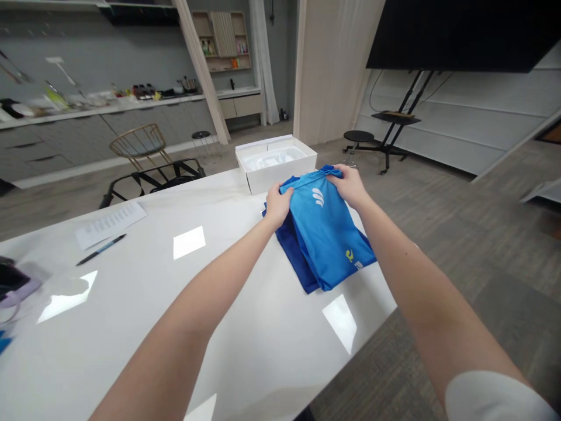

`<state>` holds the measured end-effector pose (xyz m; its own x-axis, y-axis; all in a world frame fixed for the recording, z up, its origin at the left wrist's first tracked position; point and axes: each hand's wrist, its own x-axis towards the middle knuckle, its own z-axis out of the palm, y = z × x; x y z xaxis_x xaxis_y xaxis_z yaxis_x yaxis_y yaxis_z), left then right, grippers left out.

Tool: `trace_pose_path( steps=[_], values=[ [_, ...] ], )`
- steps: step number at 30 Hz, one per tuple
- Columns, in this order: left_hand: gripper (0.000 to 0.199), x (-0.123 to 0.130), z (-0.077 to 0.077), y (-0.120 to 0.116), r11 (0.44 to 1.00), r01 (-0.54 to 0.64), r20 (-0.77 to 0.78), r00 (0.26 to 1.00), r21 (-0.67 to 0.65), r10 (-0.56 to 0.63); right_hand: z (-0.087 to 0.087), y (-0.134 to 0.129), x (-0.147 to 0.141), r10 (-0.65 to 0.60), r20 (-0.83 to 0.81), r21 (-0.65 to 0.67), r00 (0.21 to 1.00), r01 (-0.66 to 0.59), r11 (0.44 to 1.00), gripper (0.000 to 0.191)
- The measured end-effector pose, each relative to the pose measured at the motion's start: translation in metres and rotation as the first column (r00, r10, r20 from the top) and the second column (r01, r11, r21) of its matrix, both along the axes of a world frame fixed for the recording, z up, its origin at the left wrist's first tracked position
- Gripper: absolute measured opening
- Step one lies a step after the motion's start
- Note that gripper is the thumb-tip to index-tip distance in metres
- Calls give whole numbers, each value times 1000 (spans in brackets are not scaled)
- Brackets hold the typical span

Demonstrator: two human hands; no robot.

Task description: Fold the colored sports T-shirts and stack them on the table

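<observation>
A folded blue sports shirt (326,219) hangs from both hands at its far edge, its lower part over the right side of the white table. It has a white striped logo and a small yellow figure near the bottom. Darker blue cloth (298,251) shows beneath its left side. My left hand (278,204) pinches the left corner, thumb on top. At the right corner, my right hand (349,184) grips the bunched edge. Just behind the shirt stands an open white box (263,178) with whitish, plastic-looking material inside.
On the white table (228,316) lie a printed sheet (110,224) and a pen (100,249) at the left. A dark and purple object (20,283) sits at the left edge. Chairs (153,181) stand beyond the table, and a black stool (358,137) is near the screen stand.
</observation>
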<state>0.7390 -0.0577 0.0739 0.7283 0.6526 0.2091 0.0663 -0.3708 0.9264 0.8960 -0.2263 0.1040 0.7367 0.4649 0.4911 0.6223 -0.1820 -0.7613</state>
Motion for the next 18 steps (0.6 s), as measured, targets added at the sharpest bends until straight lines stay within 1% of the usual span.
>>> trace_pose_path(
  steps=[2,3,5,6,7,8,9,10,11,12,13,14,15,16,17,18],
  values=[
    [33,14,-20,22,996,-88,-87,992,2,88,-20,24,15,-9,-35,-68,999,6,998,32],
    [35,18,-30,30,994,-113,-146,983,-8,111,-30,34,20,-15,-47,-109,999,10,994,33],
    [42,22,-45,41,993,-118,-271,956,8,116,-50,49,26,-40,-60,-205,997,27,978,37],
    [48,21,-49,42,993,-110,-319,941,42,117,-59,53,27,-55,-58,-264,997,38,964,41],
    [54,19,-52,41,989,-102,-347,928,105,132,-66,55,26,-73,-48,-329,996,53,943,46],
    [59,15,-53,38,977,-90,-358,921,195,157,-73,56,24,-93,-27,-398,995,74,914,53],
    [63,11,-53,34,950,-70,-349,920,305,179,-79,55,20,-111,3,-462,994,100,881,59],
    [65,6,-52,28,908,-31,-327,927,419,183,-83,52,16,-119,42,-513,992,123,849,64],
    [63,1,-51,22,853,32,-307,939,521,153,-86,49,12,-111,86,-546,990,140,826,67],
    [60,-4,-51,15,793,118,-304,948,597,88,-89,44,6,-91,132,-563,987,150,813,67],
    [57,-9,-51,9,736,223,-329,944,639,0,-91,40,1,-58,171,-574,984,148,805,64],
    [55,-13,-53,2,686,334,-378,921,647,-91,-92,35,-5,-18,194,-591,981,132,796,60],
    [56,-16,-55,-4,651,431,-438,884,625,-164,-94,31,-10,24,196,-620,980,105,778,56],
    [60,-19,-59,-11,631,507,-496,842,588,-214,-96,26,-15,54,173,-660,983,75,747,54],
    [66,-23,-62,-17,626,553,-540,807,550,-239,-98,21,-20,66,133,-704,989,47,709,54],
    [72,-26,-65,-23,634,572,-570,785,520,-242,-100,16,-25,61,87,-740,994,23,672,55]
  ],
)
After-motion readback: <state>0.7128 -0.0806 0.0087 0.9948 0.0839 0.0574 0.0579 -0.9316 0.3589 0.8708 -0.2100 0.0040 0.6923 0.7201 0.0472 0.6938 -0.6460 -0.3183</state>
